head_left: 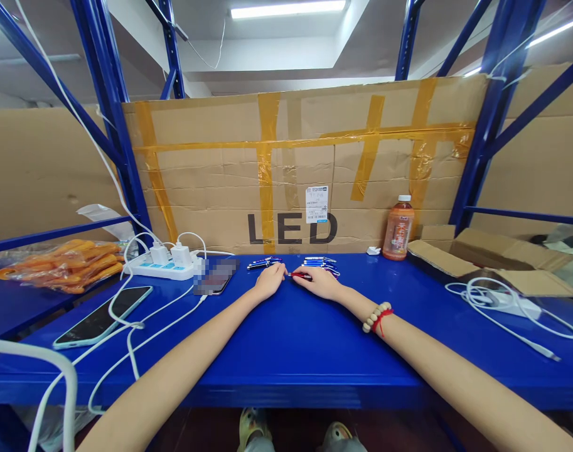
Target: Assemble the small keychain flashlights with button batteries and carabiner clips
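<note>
My right hand [320,282] is closed on a red pen [301,275], whose tip end points left toward my other hand. Just across from it, my left hand [270,280] has its fingers pinched together near the pen's tip; what lies between them is too small to make out. Behind the left hand lies a small group of dark and blue pens [263,263]. Several blue pens [320,260] lie side by side behind the right hand, partly covered by it.
On the blue shelf [305,351] stand a power strip [166,270], two phones, one dark [216,278] and one pale-edged [102,317], and white cables. Bagged orange items [67,267] lie left. Rightward are an orange drink bottle [399,229], an open carton [484,251] and a coiled cable [507,304]. Cardboard [211,182] backs the shelf.
</note>
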